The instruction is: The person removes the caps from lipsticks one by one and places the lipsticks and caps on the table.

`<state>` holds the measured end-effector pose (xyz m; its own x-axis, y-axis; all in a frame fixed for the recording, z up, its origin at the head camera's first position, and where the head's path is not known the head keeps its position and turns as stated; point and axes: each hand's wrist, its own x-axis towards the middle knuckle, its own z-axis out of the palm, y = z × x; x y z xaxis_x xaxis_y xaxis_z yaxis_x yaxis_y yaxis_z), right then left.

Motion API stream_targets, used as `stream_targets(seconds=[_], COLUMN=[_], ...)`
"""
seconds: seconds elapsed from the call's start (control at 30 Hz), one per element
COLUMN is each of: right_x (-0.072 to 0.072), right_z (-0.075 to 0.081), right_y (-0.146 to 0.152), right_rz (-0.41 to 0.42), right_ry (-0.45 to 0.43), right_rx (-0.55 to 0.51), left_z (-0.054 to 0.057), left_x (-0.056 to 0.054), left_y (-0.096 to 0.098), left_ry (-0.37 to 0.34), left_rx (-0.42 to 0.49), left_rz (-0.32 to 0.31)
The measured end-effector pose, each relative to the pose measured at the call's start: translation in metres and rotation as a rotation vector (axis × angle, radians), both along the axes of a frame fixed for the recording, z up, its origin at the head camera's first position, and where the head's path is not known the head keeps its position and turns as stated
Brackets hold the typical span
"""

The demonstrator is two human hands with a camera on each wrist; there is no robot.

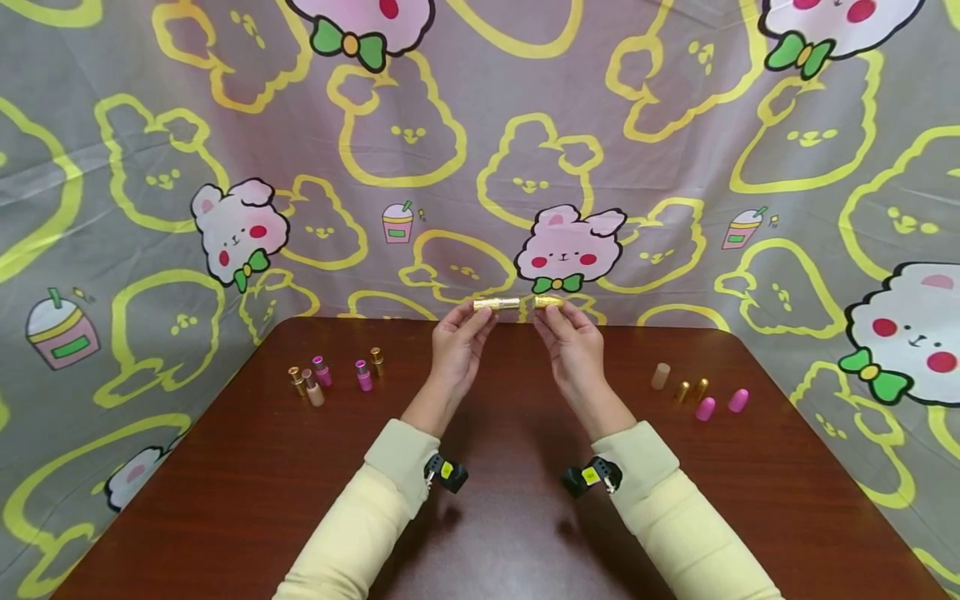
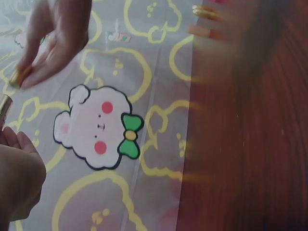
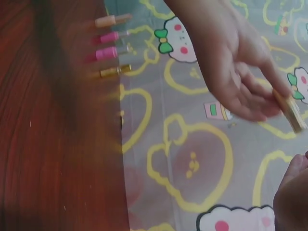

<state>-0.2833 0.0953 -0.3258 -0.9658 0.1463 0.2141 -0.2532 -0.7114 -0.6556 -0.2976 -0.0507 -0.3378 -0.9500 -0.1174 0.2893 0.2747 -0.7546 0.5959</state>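
My left hand (image 1: 454,350) pinches a gold lipstick tube (image 1: 497,303) between thumb and fingers, its narrower silvery end pointing right. Facing it, my right hand (image 1: 577,350) pinches a rounded gold lipstick cap (image 1: 547,301). A small gap separates tube and cap, and both are held up over the table's far edge, roughly in line. The left wrist view also shows the cap (image 2: 20,76), slightly blurred, close to the tube (image 2: 5,107). In the right wrist view only a part of my right hand (image 3: 291,202) is visible at the lower right.
On the left of the brown table (image 1: 502,517) stand several uncapped tubes: gold, beige (image 1: 312,390) and pink (image 1: 363,377). At the right stand a beige cap (image 1: 660,376), gold caps (image 1: 682,391) and pink caps (image 1: 705,408). A patterned cloth (image 1: 450,200) hangs behind the table.
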Motion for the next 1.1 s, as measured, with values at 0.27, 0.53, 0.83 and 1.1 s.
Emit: stream_targets(seconds=[0.27, 0.53, 0.83, 1.1], right_x=[0.000, -0.001, -0.001, 0.001], right_z=[0.004, 0.001, -0.002, -0.008], right_y=[0.021, 0.043, 0.075, 0.104], right_rz=[-0.018, -0.040, -0.078, -0.127], right_ry=[-0.046, -0.036, -0.039, -0.058], right_rx=[0.009, 0.075, 0.099, 0.181], left_z=[-0.001, -0.002, -0.010, -0.014], left_x=[0.000, 0.003, 0.004, 0.005], left_y=[-0.016, -0.032, -0.053, -0.072], left_ry=[-0.010, -0.005, -0.018, -0.048], left_rx=[-0.016, -0.050, -0.103, -0.163], left_rz=[-0.006, -0.013, 0.023, 0.092])
